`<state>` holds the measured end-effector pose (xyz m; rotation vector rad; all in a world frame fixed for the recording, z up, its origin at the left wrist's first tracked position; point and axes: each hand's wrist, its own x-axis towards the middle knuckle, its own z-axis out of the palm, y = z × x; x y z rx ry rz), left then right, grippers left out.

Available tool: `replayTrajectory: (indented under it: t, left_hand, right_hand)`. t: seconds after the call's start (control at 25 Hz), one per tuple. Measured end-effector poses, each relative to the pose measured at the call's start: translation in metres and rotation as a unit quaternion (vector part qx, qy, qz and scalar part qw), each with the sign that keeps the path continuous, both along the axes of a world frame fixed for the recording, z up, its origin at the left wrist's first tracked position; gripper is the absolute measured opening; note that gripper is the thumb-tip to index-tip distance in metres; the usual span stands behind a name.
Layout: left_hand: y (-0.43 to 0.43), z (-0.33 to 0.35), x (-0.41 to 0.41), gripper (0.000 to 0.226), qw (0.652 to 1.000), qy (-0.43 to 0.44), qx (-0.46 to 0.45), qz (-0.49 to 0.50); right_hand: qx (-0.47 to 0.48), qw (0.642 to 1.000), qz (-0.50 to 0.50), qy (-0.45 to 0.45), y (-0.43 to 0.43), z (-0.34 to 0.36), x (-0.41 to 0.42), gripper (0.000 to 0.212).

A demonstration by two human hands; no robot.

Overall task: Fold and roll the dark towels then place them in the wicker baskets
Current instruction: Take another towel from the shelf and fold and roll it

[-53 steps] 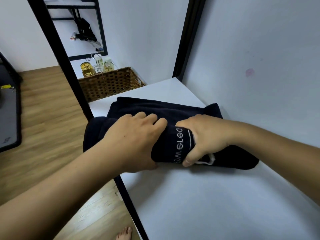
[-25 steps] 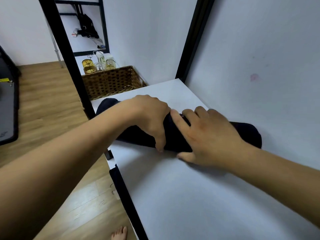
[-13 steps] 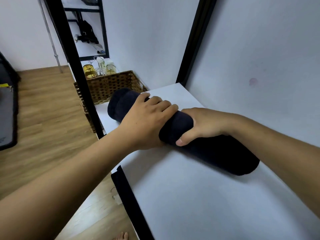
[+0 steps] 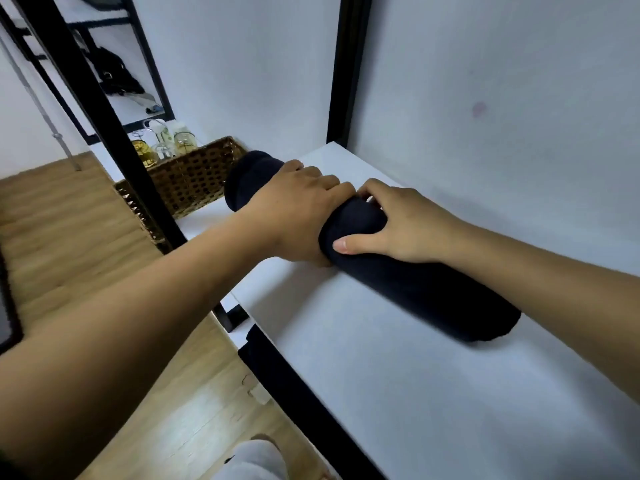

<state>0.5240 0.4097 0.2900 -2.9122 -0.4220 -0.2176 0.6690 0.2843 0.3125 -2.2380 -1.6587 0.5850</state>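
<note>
Together, left hand (image 4: 298, 211), right hand (image 4: 407, 223) curl over rolled towel (image 4: 433, 294) (knuckles up).

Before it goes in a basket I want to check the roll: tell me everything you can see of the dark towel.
The dark towel is rolled into one thick cylinder of soft, matte, near-black cloth, no loose flap showing. It lies diagonally, near end on the white shelf, far end toward the wicker basket, outside it. The left hand grips it near the far end; the right hand holds the middle, thumb on the near side.
</note>
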Motion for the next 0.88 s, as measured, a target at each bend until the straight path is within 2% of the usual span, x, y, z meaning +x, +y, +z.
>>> replayTrajectory:
  t: [0.12, 0.28, 0.44, 0.56, 0.64, 0.72, 0.8, 0.88]
  left_hand:
    - [0.008, 0.001, -0.004, 0.091, 0.998, -0.009, -0.037, -0.041]
    - [0.022, 0.013, -0.016, 0.077, 0.969, -0.031, -0.238, -0.055]
    - [0.031, 0.004, -0.036, 0.083, 0.958, -0.062, -0.276, 0.046]
    - [0.049, -0.006, -0.048, 0.069, 0.940, -0.114, -0.311, 0.086]
    - [0.054, -0.009, -0.044, 0.054, 0.945, -0.118, -0.289, 0.101]
    - [0.052, -0.011, -0.041, 0.048, 0.945, -0.134, -0.280, 0.099]
    - [0.055, -0.014, -0.034, 0.048, 0.950, -0.159, -0.259, 0.078]
    - [0.055, -0.016, -0.026, 0.050, 0.955, -0.163, -0.233, 0.080]
  right_hand:
    - [-0.015, 0.999, -0.030, -0.026, -0.002, 0.002, -0.008, 0.073]
    - [0.012, 0.996, -0.083, -0.001, -0.008, 0.001, -0.024, 0.060]
    - [0.078, 0.981, -0.174, 0.045, -0.014, 0.004, -0.032, 0.036]
    - [0.136, 0.964, -0.229, -0.005, -0.026, 0.004, -0.040, 0.027]
    - [0.089, 0.959, -0.264, -0.058, -0.039, 0.007, -0.044, 0.032]
    - [-0.013, 0.952, -0.294, -0.082, -0.056, 0.013, -0.049, 0.043]
    - [-0.076, 0.941, -0.325, -0.062, -0.071, 0.016, -0.062, 0.045]
    - [-0.109, 0.933, -0.341, -0.040, -0.081, 0.016, -0.085, 0.036]
